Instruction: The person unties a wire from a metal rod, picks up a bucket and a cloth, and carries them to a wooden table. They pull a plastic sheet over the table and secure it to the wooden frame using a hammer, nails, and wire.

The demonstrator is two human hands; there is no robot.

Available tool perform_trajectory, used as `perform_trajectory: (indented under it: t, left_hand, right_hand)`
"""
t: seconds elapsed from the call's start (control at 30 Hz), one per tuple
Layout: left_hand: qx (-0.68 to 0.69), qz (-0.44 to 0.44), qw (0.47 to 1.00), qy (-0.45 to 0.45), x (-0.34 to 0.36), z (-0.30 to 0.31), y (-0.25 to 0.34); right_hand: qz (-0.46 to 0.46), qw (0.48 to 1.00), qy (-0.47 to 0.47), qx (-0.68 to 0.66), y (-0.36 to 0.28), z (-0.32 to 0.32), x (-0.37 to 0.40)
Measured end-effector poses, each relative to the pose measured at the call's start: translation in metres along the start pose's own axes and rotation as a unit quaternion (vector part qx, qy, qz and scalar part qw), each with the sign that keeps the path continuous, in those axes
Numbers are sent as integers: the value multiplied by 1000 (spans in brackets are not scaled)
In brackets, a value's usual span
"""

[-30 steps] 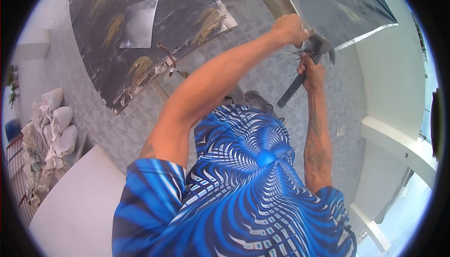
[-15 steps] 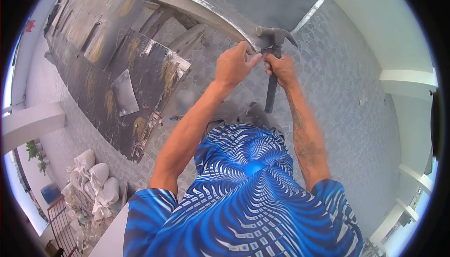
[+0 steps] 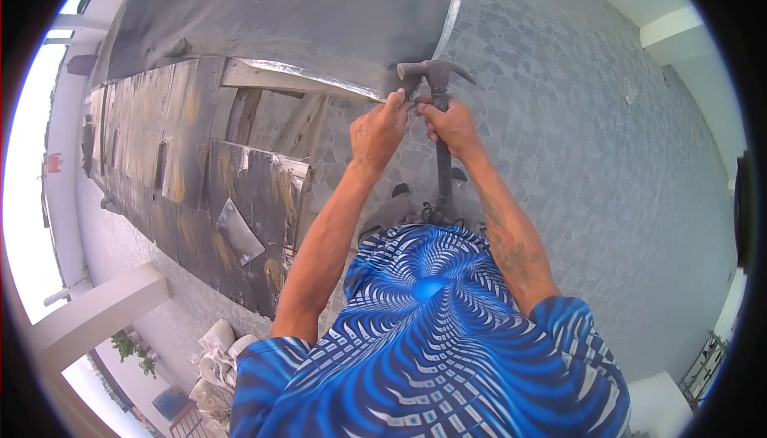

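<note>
A dark sheet (image 3: 304, 27) with a silvery edge strip lies over a wooden frame in front of me. My left hand (image 3: 377, 136) is closed at its near corner, thumb and forefinger pinching the edge. Close beside it, my right hand (image 3: 451, 128) grips a claw hammer (image 3: 437, 75) high on its black handle. The hammer head points up, its claw to the right, and the handle hangs down towards my feet. The right thumb and forefinger meet near the same sheet corner, partly hidden.
Weathered dark boards (image 3: 160, 166) rest on the left, with a loose pale plate (image 3: 240, 230) on them. A wooden beam (image 3: 276, 81) runs under the sheet edge. Stone-patterned floor (image 3: 559, 174) spreads right. White sacks (image 3: 216, 358) stand lower left, near a pale beam (image 3: 104, 318).
My view has turned, so the boards and sheet appear shifted and rotated. Both hands stay together at the sheet corner, and the hammer stays in my right hand, its handle now more upright.
</note>
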State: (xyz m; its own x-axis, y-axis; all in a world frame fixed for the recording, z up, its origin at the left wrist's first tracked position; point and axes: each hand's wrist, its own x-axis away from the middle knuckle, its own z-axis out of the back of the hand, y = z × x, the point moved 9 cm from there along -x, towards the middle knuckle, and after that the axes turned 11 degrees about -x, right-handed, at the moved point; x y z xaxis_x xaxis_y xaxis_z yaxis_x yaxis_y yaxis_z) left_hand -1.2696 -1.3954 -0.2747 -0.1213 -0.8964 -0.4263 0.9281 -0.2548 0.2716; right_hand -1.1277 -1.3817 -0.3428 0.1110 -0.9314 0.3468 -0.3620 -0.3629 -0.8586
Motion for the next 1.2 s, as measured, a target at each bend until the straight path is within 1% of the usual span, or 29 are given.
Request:
perform_trajectory:
  t: [0.03,0.1,0.2,0.3,0.4,0.5,0.6,0.7,0.8,0.9,1.0,1.1,1.2]
  left_hand:
    - [9,-2,1000,8,-2,-1,-1]
    - [18,6,1000,-5,-3,-2,-1]
    - [44,12,999,-11,-4,-4,-3]
    - [58,5,998,-14,-5,-5,-4]
    - [67,-3,998,-17,-5,-9,-5]
    - [85,-3,996,-20,-8,-11,-5]
    - [70,-22,997,-29,-11,-12,-2]
    - [65,-41,997,-24,-12,-10,1]
    - [73,-42,996,-16,-11,-9,3]
    - [66,-52,996,-16,-12,-8,5]
    - [62,-49,996,-26,-11,-7,1]
    - [73,-41,996,-33,-13,-13,1]
    - [73,-41,996,-42,-14,-11,1]
  right_hand:
    - [12,1000,14,-3,-3,5,-1]
    - [31,999,42,-10,-5,13,0]
    - [27,995,98,22,-10,34,9]
    - [26,994,103,19,-11,45,33]
    - [25,988,152,2,-2,51,55]
    - [-40,985,169,-17,27,44,53]
    - [-51,988,140,-35,39,37,43]
    - [-44,978,161,-126,37,47,46]
    - [-59,982,168,-64,32,49,56]
    - [-73,991,111,-8,29,39,54]
    - [-48,983,148,-93,29,44,51]
    - [-83,989,121,-3,31,42,46]
    - [-72,991,105,-39,25,40,46]
